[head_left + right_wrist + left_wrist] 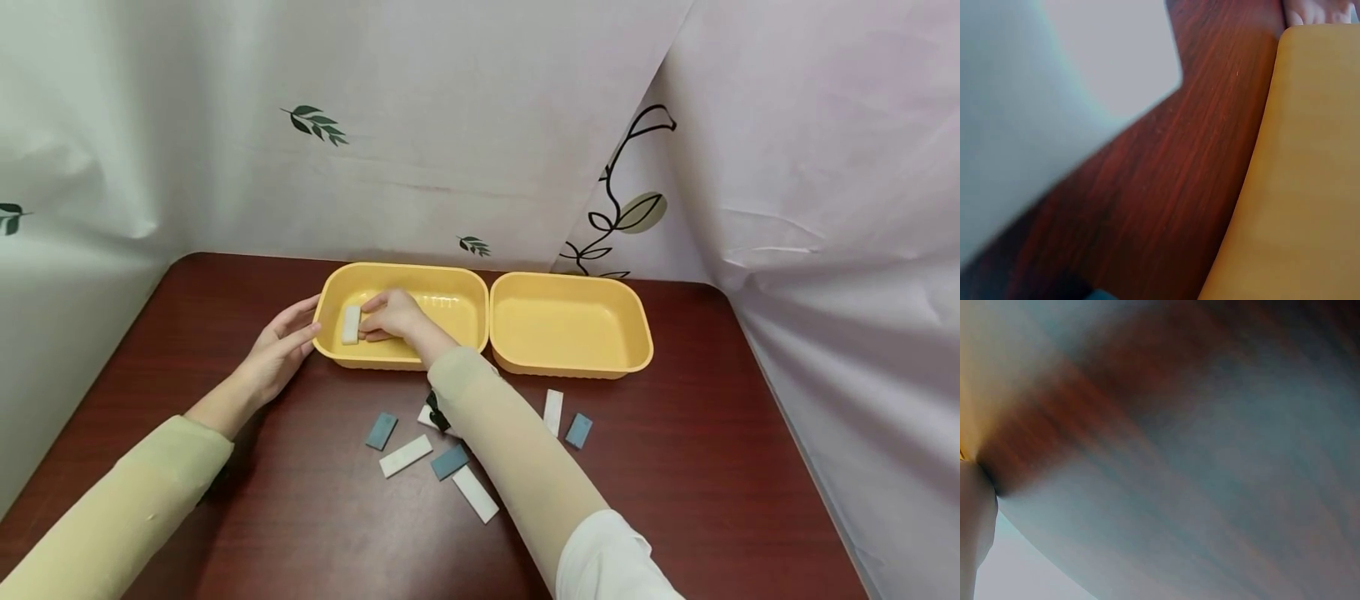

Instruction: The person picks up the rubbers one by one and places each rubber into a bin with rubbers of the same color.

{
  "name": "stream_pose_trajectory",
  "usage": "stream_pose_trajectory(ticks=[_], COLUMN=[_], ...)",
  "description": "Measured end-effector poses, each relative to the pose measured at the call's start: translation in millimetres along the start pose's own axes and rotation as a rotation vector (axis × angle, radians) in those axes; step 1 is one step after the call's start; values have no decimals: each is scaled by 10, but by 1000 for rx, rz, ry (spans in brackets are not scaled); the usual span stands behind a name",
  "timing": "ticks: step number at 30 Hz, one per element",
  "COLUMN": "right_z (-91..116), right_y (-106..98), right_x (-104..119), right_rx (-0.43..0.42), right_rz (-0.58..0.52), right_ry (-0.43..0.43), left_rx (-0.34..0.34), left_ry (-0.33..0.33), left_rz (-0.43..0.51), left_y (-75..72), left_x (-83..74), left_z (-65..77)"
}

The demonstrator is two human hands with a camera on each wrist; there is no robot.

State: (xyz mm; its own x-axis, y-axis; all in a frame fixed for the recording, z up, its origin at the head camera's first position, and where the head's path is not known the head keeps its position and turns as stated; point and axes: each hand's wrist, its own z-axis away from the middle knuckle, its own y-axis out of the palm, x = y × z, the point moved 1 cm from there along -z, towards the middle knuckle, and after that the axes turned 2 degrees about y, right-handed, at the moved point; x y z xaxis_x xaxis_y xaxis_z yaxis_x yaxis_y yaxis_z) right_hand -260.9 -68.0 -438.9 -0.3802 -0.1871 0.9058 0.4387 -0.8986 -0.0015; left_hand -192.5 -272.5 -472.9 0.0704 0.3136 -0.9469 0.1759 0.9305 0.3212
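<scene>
My right hand (396,318) reaches into the left yellow tray (401,363), its fingertips pinching a white rectangular block (351,325) near the tray's left end. The left hand (279,348) rests against the outside of that same end, fingers fairly straight and the thumb at the rim. In the right wrist view, the left hand's fingers (1321,12) show beyond the tray's yellow side wall (1297,162). The left wrist view is mostly blurred, with part of the left hand (975,519) at its left edge.
A second yellow tray (572,371) adjoins the first on the right. Loose on the dark red table (315,517) lie white blocks (406,456) and blue-grey blocks (382,430), some near the right forearm. Farther right are another white block (552,412) and blue-grey block (579,431). Curtains (420,167) hang behind.
</scene>
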Motion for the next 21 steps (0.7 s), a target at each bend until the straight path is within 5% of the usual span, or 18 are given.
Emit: stream_pose_trajectory(ticks=[10,21], right_z=[135,595], right_y=[-135,-517], right_x=[155,356], right_rx=[6,46], right_rz=[55,140], right_ry=[-16,-88], left_rx=[2,7], left_ry=[14,23], left_rz=[7,0], left_y=[10,-4], left_x=[-17,-13], left_z=[17,17])
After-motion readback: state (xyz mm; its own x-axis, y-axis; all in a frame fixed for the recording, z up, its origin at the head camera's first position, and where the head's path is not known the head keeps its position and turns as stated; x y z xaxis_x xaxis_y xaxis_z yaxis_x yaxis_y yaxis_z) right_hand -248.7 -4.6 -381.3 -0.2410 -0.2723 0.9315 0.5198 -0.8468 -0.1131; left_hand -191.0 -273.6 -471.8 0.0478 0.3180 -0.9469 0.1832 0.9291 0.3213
